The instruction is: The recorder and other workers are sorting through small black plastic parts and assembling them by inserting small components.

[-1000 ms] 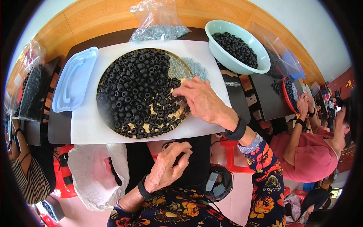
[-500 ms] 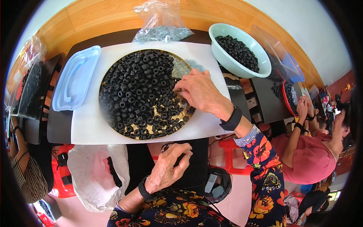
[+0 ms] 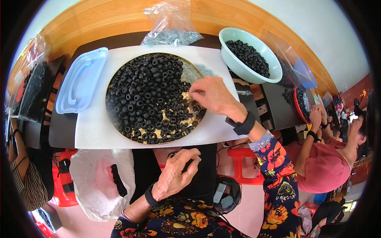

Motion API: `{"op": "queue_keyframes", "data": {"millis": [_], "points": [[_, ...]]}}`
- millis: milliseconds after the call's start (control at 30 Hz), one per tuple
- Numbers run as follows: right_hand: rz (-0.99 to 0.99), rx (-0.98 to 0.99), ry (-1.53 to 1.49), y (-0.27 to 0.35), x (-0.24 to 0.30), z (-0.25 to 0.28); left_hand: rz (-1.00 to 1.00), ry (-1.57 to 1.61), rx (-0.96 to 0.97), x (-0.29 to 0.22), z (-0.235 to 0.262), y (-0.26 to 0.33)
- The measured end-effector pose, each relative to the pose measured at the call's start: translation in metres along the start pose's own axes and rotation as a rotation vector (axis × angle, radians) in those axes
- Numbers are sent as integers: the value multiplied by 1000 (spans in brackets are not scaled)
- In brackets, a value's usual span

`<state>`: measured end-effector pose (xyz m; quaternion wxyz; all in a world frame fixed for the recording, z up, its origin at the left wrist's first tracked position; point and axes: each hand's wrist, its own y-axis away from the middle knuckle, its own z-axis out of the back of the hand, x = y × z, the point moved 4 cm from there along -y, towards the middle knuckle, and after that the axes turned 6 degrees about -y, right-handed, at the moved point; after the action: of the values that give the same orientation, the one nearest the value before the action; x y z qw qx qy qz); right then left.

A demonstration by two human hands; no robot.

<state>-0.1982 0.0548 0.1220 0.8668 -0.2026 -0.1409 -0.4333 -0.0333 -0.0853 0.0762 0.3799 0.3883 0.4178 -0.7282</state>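
At far left a pale blue lid (image 3: 81, 81) lies on the white sheet (image 3: 93, 131), just beside the round tray (image 3: 119, 131). The tray is heaped with black rings (image 3: 147, 87). Below the table edge, near a white plastic bag (image 3: 99, 178), my left hand (image 3: 174, 174) is held with fingers curled together at the tips; whether they pinch anything, I cannot tell. My right hand (image 3: 214, 97) rests at the tray's right rim, fingertips drawn together on the rings. Right of it stands a pale green bowl (image 3: 238, 67) of black pieces.
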Motion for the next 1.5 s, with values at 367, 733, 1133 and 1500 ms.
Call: {"op": "queue_keyframes", "data": {"millis": [367,733,1133,1500], "points": [[129,-176,-91,-11,12,-1,2,18,-29,-4,8,-2],[164,-131,171,-28,36,-21,96,199,-119,2,30,-3],[112,-192,-458,21,60,5,266,344,-294,-6,49,-26],[273,-315,-428,50,91,1,307,603,-388,12,50,-36]]}}
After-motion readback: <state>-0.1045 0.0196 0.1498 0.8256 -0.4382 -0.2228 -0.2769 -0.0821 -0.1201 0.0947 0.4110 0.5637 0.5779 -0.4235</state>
